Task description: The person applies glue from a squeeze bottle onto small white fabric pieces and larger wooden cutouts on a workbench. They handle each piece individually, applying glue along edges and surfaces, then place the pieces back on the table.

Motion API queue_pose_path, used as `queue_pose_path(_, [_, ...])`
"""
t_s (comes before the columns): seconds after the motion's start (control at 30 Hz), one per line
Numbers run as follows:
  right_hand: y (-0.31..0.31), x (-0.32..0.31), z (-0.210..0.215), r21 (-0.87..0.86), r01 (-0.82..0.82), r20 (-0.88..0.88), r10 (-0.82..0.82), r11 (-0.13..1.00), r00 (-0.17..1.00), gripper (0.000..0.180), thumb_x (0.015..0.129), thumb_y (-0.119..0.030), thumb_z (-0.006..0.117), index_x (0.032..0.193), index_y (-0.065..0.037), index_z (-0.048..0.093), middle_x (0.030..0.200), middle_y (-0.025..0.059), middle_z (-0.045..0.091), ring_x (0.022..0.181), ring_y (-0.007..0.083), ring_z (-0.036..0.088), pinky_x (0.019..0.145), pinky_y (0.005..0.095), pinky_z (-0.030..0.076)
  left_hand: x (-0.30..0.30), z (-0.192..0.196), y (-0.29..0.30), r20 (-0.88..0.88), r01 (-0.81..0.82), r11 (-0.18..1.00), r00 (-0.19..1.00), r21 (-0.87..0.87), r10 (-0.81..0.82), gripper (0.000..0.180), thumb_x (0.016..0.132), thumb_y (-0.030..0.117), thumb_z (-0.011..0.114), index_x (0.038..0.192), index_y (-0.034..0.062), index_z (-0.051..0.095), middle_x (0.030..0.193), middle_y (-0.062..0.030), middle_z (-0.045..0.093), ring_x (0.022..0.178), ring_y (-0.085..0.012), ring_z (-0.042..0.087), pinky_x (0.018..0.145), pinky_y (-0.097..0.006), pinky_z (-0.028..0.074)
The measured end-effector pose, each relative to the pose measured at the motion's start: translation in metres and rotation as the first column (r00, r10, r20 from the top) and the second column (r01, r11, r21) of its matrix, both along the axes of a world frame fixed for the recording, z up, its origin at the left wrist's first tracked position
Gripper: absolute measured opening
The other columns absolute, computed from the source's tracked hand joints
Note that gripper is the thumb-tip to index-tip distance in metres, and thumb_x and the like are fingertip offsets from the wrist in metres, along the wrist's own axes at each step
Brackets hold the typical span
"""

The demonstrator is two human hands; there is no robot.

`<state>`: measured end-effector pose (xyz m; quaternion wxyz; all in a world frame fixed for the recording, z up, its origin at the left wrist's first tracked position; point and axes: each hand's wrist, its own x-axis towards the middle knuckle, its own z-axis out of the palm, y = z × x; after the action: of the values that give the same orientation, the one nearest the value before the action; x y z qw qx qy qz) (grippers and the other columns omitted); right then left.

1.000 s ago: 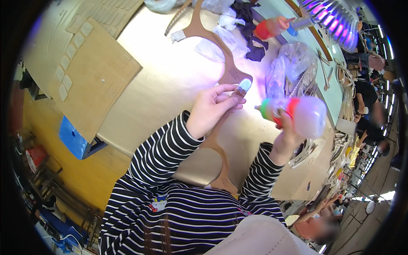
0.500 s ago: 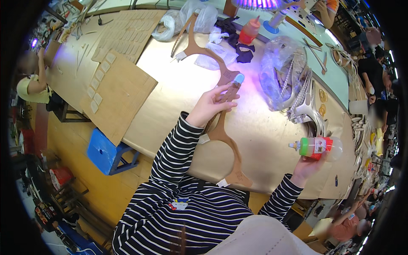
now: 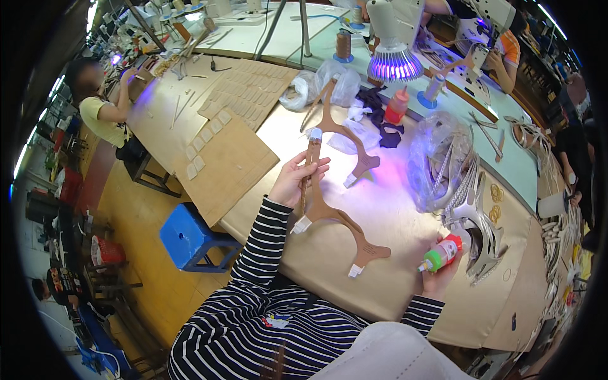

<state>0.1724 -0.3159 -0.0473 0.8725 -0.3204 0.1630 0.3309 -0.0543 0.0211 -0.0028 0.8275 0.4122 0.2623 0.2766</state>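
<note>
My left hand [image 3: 296, 179] holds a brown, branched leather strap piece [image 3: 329, 212] by one long arm, lifted a little over the tan worktable [image 3: 329, 253]; its ends carry white tabs. A second matching brown piece [image 3: 345, 136] lies farther back on the table. My right hand [image 3: 441, 278] sits at the table's near right and grips a glue bottle [image 3: 443, 251] with a red body and green nozzle, nozzle pointing left. Both arms wear black-and-white striped sleeves.
A clear plastic bag of white straps [image 3: 446, 164] lies right of the pieces, with silver straps [image 3: 481, 228] beside it. A purple lamp [image 3: 394, 60] hangs over the back. Cardboard sheets [image 3: 231, 158] lie left, a blue stool [image 3: 190, 237] below. Other people work at far left and back right.
My right hand has lowered the glue bottle from in front of me to the table's right side. The left hand keeps the brown piece, now turned more upright.
</note>
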Motion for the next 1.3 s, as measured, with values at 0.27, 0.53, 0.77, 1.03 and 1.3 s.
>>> queue_pose_path(0.27, [-0.011,0.004,0.003,0.453,-0.205,-0.014,0.236,0.868,0.972,0.068,0.083,-0.060,0.053,0.115,-0.001,0.046,0.089,0.0066,0.051,0.059,0.0162,0.056,0.044,0.0310,0.047,0.003,0.000,0.022,0.026,-0.081,0.996,0.996,0.037,0.080,0.044,0.089,0.005,0.055,0.129,-0.0033,0.037,0.119,-0.0224,0.055,0.104,-0.0232,0.060,0.088,-0.028,0.051])
queue_pose_path(0.53, [-0.013,0.007,-0.003,0.506,-0.324,0.101,0.318,0.799,0.943,0.063,0.085,-0.059,0.049,0.116,-0.004,0.045,0.099,0.0063,0.053,0.071,0.0199,0.061,0.043,0.0409,0.055,0.017,-0.008,0.061,0.089,-0.241,0.965,0.969,0.107,0.232,0.039,0.090,0.003,0.051,0.127,-0.0038,0.039,0.120,-0.0219,0.054,0.107,-0.0233,0.059,0.091,-0.028,0.050])
queue_pose_path(0.77, [-0.009,0.005,0.003,0.396,-0.173,-0.048,0.208,0.902,0.977,0.068,0.083,-0.063,0.047,0.116,-0.004,0.047,0.095,0.0068,0.054,0.055,0.0222,0.059,0.042,0.0377,0.054,0.033,-0.003,0.073,0.078,-0.201,0.968,0.978,0.148,0.191,0.038,0.091,0.004,0.051,0.127,-0.0030,0.040,0.122,-0.0208,0.054,0.106,-0.0214,0.058,0.088,-0.027,0.050])
queue_pose_path(1.03, [-0.010,0.009,0.004,0.373,-0.222,-0.050,0.258,0.901,0.965,0.071,0.081,-0.067,0.048,0.114,-0.004,0.049,0.089,0.0036,0.053,0.050,0.0179,0.057,0.041,0.0293,0.048,0.043,0.030,0.048,0.137,-0.054,0.982,0.990,0.179,0.029,0.043,0.091,0.008,0.053,0.130,-0.0006,0.038,0.122,-0.0188,0.054,0.104,-0.0206,0.059,0.088,-0.028,0.050])
queue_pose_path(1.3, [-0.005,0.006,0.009,0.395,-0.212,-0.042,0.248,0.894,0.968,0.071,0.081,-0.066,0.048,0.114,-0.004,0.048,0.087,0.0046,0.051,0.049,0.0168,0.055,0.041,0.0306,0.049,0.069,-0.003,0.101,0.047,-0.215,0.914,0.976,0.345,0.212,0.048,0.089,0.004,0.055,0.133,-0.0027,0.036,0.122,-0.0185,0.055,0.106,-0.0212,0.059,0.089,-0.028,0.048])
